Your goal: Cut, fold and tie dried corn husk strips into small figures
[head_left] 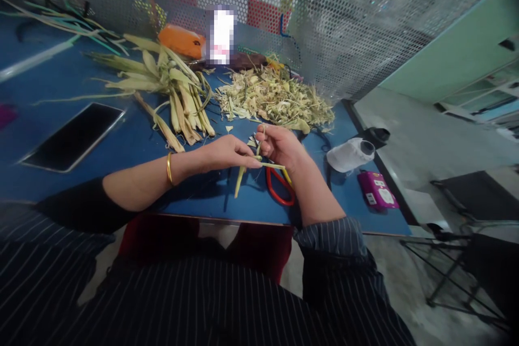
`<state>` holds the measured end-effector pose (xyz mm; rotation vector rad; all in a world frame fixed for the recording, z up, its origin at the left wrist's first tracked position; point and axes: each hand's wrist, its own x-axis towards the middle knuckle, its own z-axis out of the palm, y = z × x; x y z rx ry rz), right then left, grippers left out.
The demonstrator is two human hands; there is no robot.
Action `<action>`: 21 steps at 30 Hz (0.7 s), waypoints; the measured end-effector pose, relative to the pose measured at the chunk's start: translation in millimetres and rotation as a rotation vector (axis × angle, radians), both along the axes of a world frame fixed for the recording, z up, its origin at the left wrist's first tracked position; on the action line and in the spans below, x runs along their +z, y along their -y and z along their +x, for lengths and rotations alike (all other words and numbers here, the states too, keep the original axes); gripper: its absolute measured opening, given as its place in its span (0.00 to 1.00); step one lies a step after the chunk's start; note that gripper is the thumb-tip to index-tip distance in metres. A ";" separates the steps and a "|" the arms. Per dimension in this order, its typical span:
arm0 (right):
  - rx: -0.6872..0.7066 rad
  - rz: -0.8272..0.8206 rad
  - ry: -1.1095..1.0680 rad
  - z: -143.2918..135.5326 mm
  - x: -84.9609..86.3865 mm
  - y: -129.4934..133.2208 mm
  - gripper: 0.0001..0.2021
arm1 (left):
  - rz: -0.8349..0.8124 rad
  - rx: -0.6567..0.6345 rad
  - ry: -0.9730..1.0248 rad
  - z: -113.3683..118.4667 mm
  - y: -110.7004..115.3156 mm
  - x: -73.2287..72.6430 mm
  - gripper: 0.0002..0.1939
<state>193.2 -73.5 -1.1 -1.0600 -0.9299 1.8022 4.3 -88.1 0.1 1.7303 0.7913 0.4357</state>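
Note:
My left hand point(231, 152) is closed, thumb and fingers pinching a narrow, pale green folded strip of plant husk point(272, 166). One end of the strip hangs below the fingers, and another points right. Close by, my right hand point(279, 143) is closed too, its fingertips pinched on an upper part of the same strip. Under the right wrist lie scissors with red handles point(279, 194), partly covered. A bundle of long dried husks point(182, 102), like corn husks, lies beyond my left hand. Past my right hand sits a heap of shredded husk pieces point(275, 94).
On the blue table point(133, 143) lie a black phone point(73, 135) at left and an orange packet point(180, 41) at the back. A white thread spool point(351, 154) and a purple packet point(377, 190) are near the right edge. Perforated metal panelling point(357, 27) stands behind.

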 end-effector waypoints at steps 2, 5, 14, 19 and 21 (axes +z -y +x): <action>0.020 0.032 -0.014 -4.4 -3.2 2.3 0.08 | 0.033 0.014 -0.005 2.8 2.8 -1.4 0.16; 0.050 0.099 -0.046 -10.2 -5.8 6.9 0.11 | 0.057 -0.031 -0.008 5.2 6.7 -0.4 0.19; -0.262 0.279 -0.030 -7.7 -2.9 -1.3 0.15 | -0.014 0.190 0.121 2.6 1.3 2.3 0.14; -0.206 0.374 0.081 -7.3 -0.8 2.4 0.24 | -0.097 0.409 0.267 -2.8 -9.6 -0.3 0.14; -0.171 0.463 0.168 -12.8 -4.5 6.6 0.18 | -0.096 0.410 0.265 -2.5 -10.3 -1.8 0.15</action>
